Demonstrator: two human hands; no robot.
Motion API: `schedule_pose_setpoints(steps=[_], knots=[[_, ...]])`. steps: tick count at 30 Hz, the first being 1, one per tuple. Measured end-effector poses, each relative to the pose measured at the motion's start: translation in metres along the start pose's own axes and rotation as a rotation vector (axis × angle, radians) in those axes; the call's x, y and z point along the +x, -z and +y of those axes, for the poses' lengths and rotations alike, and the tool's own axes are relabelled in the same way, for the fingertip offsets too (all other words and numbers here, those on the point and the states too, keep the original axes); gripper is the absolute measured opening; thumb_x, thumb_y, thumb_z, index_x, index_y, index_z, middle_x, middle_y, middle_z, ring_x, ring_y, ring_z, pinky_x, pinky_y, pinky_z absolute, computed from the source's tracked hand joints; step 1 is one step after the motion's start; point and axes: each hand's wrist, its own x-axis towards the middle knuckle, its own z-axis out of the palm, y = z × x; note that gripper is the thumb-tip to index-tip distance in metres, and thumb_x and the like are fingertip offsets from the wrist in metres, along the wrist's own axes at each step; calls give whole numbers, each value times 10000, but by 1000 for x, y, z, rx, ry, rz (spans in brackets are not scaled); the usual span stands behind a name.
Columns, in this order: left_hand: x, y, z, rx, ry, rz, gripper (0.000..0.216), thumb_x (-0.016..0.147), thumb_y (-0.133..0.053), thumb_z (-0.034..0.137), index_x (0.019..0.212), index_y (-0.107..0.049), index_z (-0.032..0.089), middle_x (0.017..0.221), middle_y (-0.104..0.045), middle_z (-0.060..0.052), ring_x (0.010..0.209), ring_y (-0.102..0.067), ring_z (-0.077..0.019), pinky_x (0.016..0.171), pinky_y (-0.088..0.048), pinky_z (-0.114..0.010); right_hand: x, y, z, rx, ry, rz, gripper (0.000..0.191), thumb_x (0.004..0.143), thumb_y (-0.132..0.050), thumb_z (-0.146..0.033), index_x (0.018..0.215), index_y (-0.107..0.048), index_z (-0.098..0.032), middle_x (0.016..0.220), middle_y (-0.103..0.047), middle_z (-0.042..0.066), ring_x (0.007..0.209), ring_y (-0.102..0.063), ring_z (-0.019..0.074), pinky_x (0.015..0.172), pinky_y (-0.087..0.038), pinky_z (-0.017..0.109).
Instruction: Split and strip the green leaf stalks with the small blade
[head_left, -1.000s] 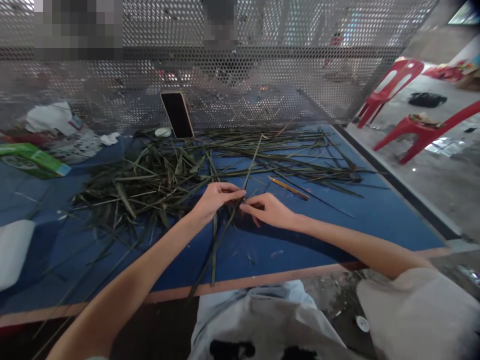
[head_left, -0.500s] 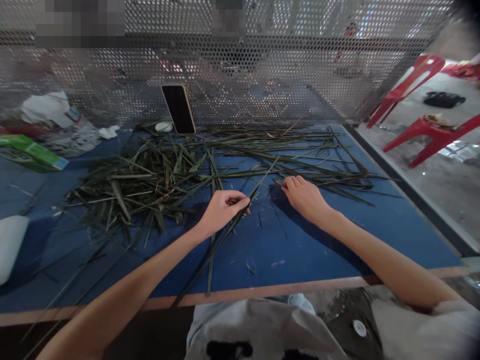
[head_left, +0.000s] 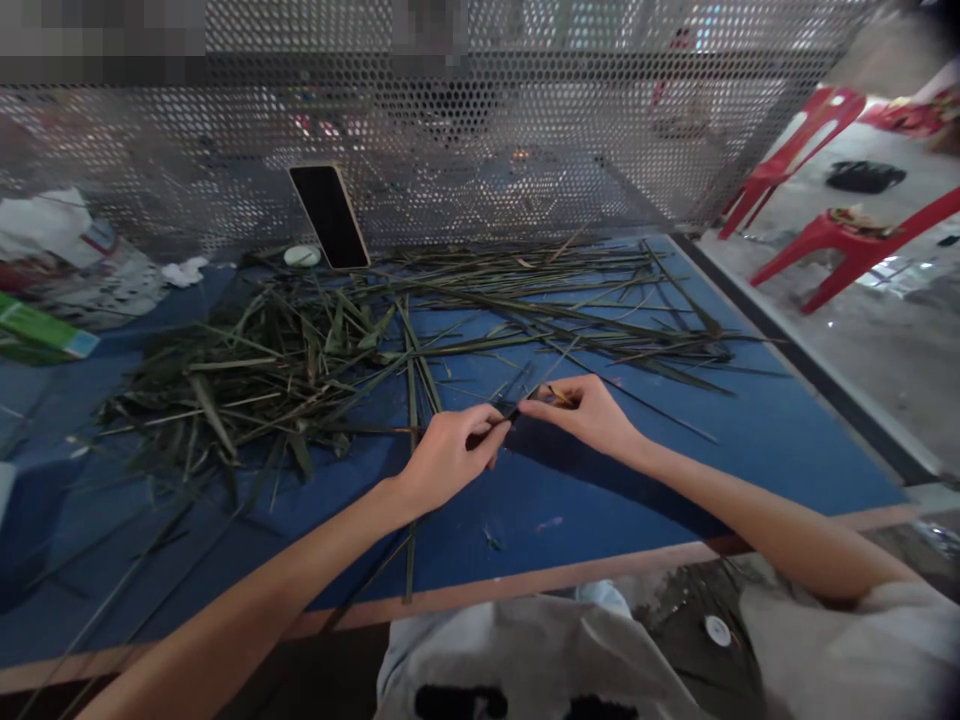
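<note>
My left hand pinches a dark green leaf strip above the blue table, its fingertips closed around it. Close by, my right hand meets the same strip with thumb and fingers closed. A slim yellowish-orange thing shows in the right palm; its kind is mostly hidden by the fingers. To the left lies a tangled heap of cut leaf pieces. Long leaf strips stretch across the table behind both hands.
A phone leans against the perforated metal screen at the back. A green box and a white basket stand at the left. Red chairs are on the floor beyond the table's right edge.
My right hand has come left from the table toward my left hand and now grips at the leaf strip. A thin strip now lies apart on the right. The view has shifted slightly.
</note>
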Motion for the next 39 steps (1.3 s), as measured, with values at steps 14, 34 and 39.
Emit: schedule_pose_setpoints(steps=[14,34,39], knots=[[0,1,-1,51,-86,-81,256,949,-422,307,786,-588,200,604,-641,3,567,-603,-134,606,-412,-242,11,11,5,365,-98,145,283,778,-639,-440,772,-655,-158,481,-242,-81,447,-185,65,449,-118,257],[-1,1,4,-42,-16,-122,223,951,-432,305,842,-580,179,673,-667,2,646,-638,-128,638,-462,-226,1,1,1,210,-6,77,341,780,-656,-463,687,-670,-135,495,-292,-54,501,-235,68,489,-186,251],[1,-3,2,-242,93,-130,247,943,-443,348,821,-567,172,633,-660,-5,567,-624,-131,554,-479,-225,-9,-11,-3,105,32,-58,416,801,-627,-462,554,-541,-138,564,-302,-32,559,-251,76,518,-202,250]])
